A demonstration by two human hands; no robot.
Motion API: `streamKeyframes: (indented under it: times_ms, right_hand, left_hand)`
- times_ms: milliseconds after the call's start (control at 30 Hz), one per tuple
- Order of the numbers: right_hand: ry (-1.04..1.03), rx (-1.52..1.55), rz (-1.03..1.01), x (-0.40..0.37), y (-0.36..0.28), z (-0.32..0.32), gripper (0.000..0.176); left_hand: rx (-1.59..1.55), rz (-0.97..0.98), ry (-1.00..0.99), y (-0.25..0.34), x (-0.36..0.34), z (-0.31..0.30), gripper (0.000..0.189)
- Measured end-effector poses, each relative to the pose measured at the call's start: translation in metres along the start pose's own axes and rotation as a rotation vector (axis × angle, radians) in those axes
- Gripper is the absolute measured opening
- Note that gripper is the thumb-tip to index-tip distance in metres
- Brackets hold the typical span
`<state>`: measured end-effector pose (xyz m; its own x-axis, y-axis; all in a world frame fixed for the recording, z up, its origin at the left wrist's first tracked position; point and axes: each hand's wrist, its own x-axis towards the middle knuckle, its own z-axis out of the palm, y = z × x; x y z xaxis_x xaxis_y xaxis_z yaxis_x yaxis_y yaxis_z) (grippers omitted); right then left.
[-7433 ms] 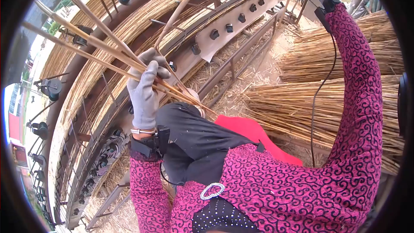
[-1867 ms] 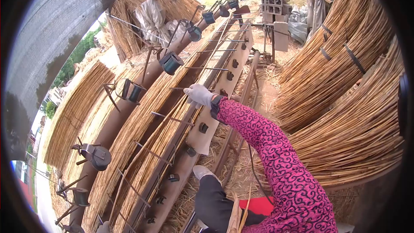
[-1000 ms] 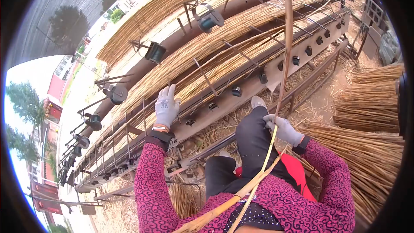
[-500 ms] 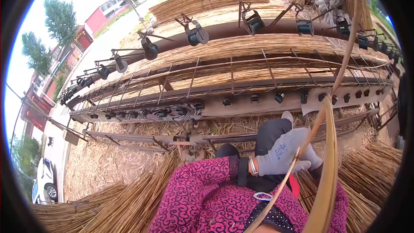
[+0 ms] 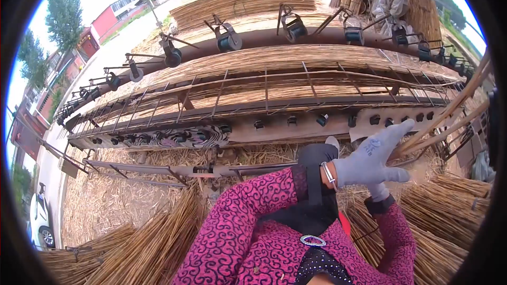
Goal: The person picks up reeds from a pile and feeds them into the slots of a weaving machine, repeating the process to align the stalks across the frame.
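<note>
My left hand (image 5: 372,155), in a grey work glove with a bracelet at the wrist, reaches across to the right with fingers spread and nothing in them. Just beyond its fingertips, several long reed stalks (image 5: 446,113) slant toward the upper right. My right hand (image 5: 378,192), also gloved, is mostly hidden behind the left; only its wrist side shows, so I cannot tell whether it grips the stalks. In front runs a long metal frame (image 5: 296,145) with a row of dark guides along its near face.
Dark thread spools (image 5: 228,41) hang along a curved pipe (image 5: 200,50). Reed matting (image 5: 248,58) lies behind the frame. Loose reed bundles flank me at left (image 5: 153,232) and right (image 5: 443,216). A low rail (image 5: 185,171) runs before my knees. A white car (image 5: 39,221) stands at far left.
My left hand has let go of the stalks and spread its fingers, moving up and right. The stalks have swung from upright before me to the right. The view has turned slightly right.
</note>
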<state>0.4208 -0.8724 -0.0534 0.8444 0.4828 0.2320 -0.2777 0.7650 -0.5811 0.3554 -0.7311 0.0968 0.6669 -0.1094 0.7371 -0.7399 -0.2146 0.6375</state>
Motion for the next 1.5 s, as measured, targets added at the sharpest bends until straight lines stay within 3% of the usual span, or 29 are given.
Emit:
streamKeyframes:
  times_ms: [33,67,133,200,233,267,400,433,467,533,600,633,667,700,733,767,800,833,867,967,1033,1100,1133,1200,1267,1333,1400,1467,1500]
  right_hand:
    - [0.032,-0.498,-0.073,0.017,-0.042,0.013,0.038]
    - [0.102,-0.998,-0.131,0.034,-0.083,0.026,0.031]
    - [-0.047,-0.961,-0.286,0.053,-0.171,0.078,0.024]
    - [-0.281,-1.021,-0.454,0.076,-0.26,0.107,0.032]
    - [-0.377,-0.977,-0.379,0.072,-0.267,0.171,0.027]
    - [-0.462,-0.937,-0.305,0.07,-0.27,0.228,0.034]
    - [-0.368,-0.578,-0.106,0.105,-0.343,0.282,0.04]
    - [-0.399,-0.452,0.001,0.106,-0.34,0.294,0.041]
    - [-0.225,-0.458,-0.121,0.11,-0.347,0.301,0.041]
    - [-0.306,-0.316,-0.034,0.124,-0.336,0.285,0.041]
    - [-0.304,-0.168,0.023,0.138,-0.329,0.238,0.028]
    - [-0.237,-0.126,0.03,0.136,-0.294,0.22,0.026]
    - [-0.169,-0.082,0.034,0.133,-0.259,0.203,0.025]
    - [-0.24,0.054,0.087,0.133,-0.219,0.171,0.027]
    - [-0.164,-0.006,0.012,0.128,-0.171,0.148,0.031]
    - [-0.033,-0.171,-0.057,0.115,-0.121,0.136,0.033]
    - [0.04,-0.216,0.065,0.106,-0.082,0.126,0.034]
    - [-0.235,0.031,0.253,0.109,-0.046,0.098,0.034]
    - [-0.152,0.043,0.343,0.097,-0.012,0.094,0.036]
    - [0.035,-0.034,0.638,0.082,0.056,0.096,0.038]
    - [-0.274,-0.426,0.671,0.077,0.071,0.088,0.038]
    - [-0.592,-1.42,0.446,0.061,0.077,0.117,0.039]
    - [-0.78,-1.528,-0.028,0.047,0.074,0.125,0.04]
    - [-1.116,-1.858,-0.567,0.061,0.067,0.148,0.051]
    - [-0.982,-1.856,-0.72,0.077,0.051,0.151,0.065]
    - [-0.998,-2.313,-0.49,0.089,0.047,0.12,0.071]
    - [-0.933,-2.293,-0.189,0.083,0.041,0.083,0.061]
    - [-0.79,-2.344,-0.199,0.078,0.038,0.052,0.039]
    - [-0.801,-2.251,-0.31,0.075,0.026,0.048,0.035]
  left_hand:
    - [0.086,0.096,0.07,-0.002,-0.001,-0.004,0.061]
    - [0.031,-0.002,-0.002,-0.01,-0.009,-0.013,0.058]
    - [-0.012,-0.107,-0.052,-0.025,-0.032,-0.03,0.054]
    - [-0.005,-0.466,-0.278,-0.042,-0.064,-0.042,0.047]
    - [-0.025,-0.49,-0.296,-0.052,-0.081,-0.045,0.043]
    - [-0.053,-0.51,-0.322,-0.062,-0.094,-0.045,0.04]
    - [0.041,-0.562,-0.291,-0.076,-0.127,-0.059,0.036]
    - [-0.104,-0.755,-0.279,-0.071,-0.128,-0.063,0.033]
    - [-0.104,-0.765,-0.261,-0.078,-0.135,-0.062,0.032]
    - [-0.149,-0.75,-0.235,-0.089,-0.145,-0.061,0.03]
    - [-0.35,-0.816,-0.198,-0.096,-0.145,-0.062,0.046]
    - [-0.352,-0.823,-0.19,-0.093,-0.142,-0.066,0.046]
    - [-0.472,-0.776,-0.105,-0.086,-0.133,-0.07,0.056]
    - [-0.598,-0.719,-0.032,-0.079,-0.121,-0.071,0.068]
    - [-0.654,-0.664,-0.006,-0.071,-0.112,-0.079,0.082]
    - [-0.788,-0.603,0.021,-0.076,-0.114,-0.084,0.078]
    - [-0.958,-0.567,0.163,-0.076,-0.117,-0.082,0.066]
    - [-1.133,-0.546,0.297,-0.075,-0.124,-0.08,0.056]
    - [-1.383,-0.594,0.419,-0.079,-0.128,-0.087,0.046]
    - [-1.226,-0.587,0.768,-0.088,-0.158,-0.116,0.034]
    - [-1.037,-0.594,0.85,-0.091,-0.18,-0.15,0.029]
    - [-0.984,-0.598,0.917,-0.077,-0.198,-0.177,0.03]
    - [-0.962,-0.578,0.935,-0.074,-0.21,-0.192,0.03]
    - [-0.918,-0.599,0.991,-0.068,-0.23,-0.213,0.03]
    - [-0.848,-0.604,1.08,-0.058,-0.248,-0.228,0.03]
    - [-0.867,-0.681,1.075,-0.038,-0.26,-0.246,0.03]
    - [-0.839,-0.724,1.203,-0.024,-0.273,-0.261,0.031]
    - [-0.788,-0.774,1.342,-0.001,-0.281,-0.29,0.034]
    - [-0.775,-0.686,1.307,0.002,-0.301,-0.313,0.035]
